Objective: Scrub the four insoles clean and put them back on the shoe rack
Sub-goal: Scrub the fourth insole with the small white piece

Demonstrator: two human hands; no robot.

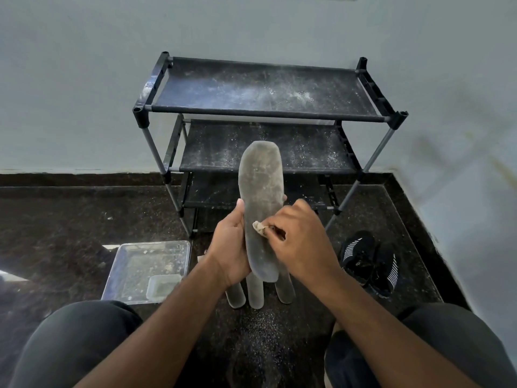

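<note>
A grey dusty insole [261,189] is held upright in front of me, toe end up. My left hand [229,247] grips its lower left edge, thumb on the front. My right hand [299,242] pinches a small crumpled beige cloth [260,228] against the insole's face. Three more grey insoles [256,292] lie on the dark floor below my hands, their ends showing side by side. The black shoe rack [263,110] stands against the wall ahead, its shelves speckled with white dust.
A clear shallow tray [126,264] with a small container [162,285] in it sits on the floor at the left. A pair of black shoes [369,261] with white stripes lies at the right. My knees frame the bottom. Powder is scattered on the floor.
</note>
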